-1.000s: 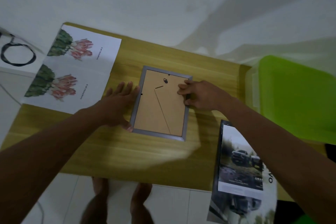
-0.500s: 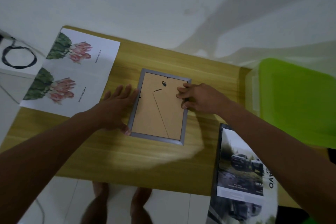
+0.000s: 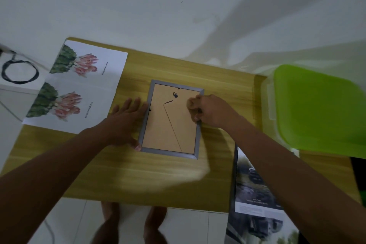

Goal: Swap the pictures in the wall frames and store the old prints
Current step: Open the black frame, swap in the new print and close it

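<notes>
wooden desk by white wall | grey frame face-down, brown backing up | left hand spread flat beside it | right hand curled, fingertips pinching frame's right edge | flower prints left, green-lidded box right

green bin blocks right — near table bare

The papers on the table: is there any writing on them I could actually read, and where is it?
None can be read.
Flower sheet: one sideways line of small print beside each flower picture, too blurred to read.
Vehicle print: pale lines of text under the photo, too small and blurred.
Frame back: no writing visible.
</notes>
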The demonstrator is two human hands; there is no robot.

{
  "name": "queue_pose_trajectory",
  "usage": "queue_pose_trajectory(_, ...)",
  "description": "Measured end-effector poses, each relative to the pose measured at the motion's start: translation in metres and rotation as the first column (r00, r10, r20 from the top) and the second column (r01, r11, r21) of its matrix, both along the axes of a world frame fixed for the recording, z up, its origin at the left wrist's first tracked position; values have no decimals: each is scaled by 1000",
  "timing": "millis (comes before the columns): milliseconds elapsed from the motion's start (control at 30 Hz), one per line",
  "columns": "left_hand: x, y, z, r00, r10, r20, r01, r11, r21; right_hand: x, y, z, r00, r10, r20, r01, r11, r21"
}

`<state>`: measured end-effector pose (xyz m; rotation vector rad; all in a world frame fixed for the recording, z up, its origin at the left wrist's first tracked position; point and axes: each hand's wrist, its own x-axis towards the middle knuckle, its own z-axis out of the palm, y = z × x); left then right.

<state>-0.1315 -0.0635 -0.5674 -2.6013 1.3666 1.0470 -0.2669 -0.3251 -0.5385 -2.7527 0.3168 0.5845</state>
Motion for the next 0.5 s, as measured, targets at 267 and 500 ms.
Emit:
queue_pose_trajectory(267,-12,-8,20,995,95,-22,-96,995,-6,-58,33,-2,842,-535,69,518,837,177)
queue_pose_trajectory(500,-36,-18,21,931,360,-56,-362,895,-260,-57,68,-14,750,-661,38,622,723,300)
